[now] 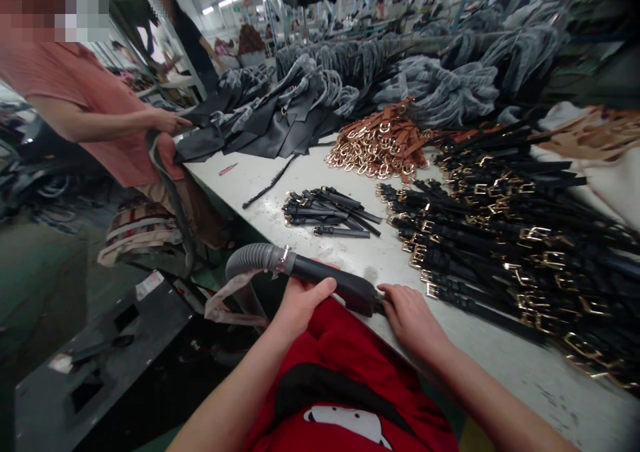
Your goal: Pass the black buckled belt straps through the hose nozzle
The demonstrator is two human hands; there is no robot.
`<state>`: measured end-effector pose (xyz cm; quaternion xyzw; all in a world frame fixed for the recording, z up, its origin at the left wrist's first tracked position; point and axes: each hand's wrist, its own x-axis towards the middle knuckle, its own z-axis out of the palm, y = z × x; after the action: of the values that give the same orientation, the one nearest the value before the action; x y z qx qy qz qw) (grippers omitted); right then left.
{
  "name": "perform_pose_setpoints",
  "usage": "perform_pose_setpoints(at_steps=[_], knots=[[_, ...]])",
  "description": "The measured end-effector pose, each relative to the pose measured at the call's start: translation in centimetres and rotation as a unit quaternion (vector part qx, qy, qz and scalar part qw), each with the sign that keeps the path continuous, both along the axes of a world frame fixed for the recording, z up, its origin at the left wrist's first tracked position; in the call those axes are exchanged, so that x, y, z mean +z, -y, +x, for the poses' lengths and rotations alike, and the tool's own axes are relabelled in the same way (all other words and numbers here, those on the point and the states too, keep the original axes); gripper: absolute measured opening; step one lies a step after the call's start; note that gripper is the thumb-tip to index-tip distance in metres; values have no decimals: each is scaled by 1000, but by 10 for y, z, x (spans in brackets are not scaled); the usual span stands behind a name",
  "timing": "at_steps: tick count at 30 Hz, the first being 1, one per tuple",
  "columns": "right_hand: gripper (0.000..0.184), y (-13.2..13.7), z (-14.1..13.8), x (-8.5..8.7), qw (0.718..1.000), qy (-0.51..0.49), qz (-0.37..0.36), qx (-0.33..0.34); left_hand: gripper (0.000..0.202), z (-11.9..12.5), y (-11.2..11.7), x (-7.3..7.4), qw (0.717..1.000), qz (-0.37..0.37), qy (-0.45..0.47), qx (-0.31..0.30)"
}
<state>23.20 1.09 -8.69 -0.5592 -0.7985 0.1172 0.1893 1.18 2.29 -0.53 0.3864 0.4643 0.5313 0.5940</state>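
My left hand is wrapped around the dark handle of a tubular hand tool, thumb on top. A grey ribbed hose is clamped to the tool's rear end. My right hand is at the tool's front end, fingers curled together; a small dark piece shows by the fingertips, too hidden to name. Just beyond the tool, a small heap of black buckle straps lies on the white table. To the right spreads a large pile of black straps with gold buckles.
Brown straps with gold rings are heaped farther back. Black leather pieces and wrapped grey straps cover the far side. A co-worker in a pink shirt stands at left, holding black pieces. A dark machine box stands lower left.
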Motion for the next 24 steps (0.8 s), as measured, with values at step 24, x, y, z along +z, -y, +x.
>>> perform_pose_setpoints(at_steps=[24], knots=[[32,-2,2,3,1000,-28,-3,1,23,9,-6,21,997,38,-47,-43]])
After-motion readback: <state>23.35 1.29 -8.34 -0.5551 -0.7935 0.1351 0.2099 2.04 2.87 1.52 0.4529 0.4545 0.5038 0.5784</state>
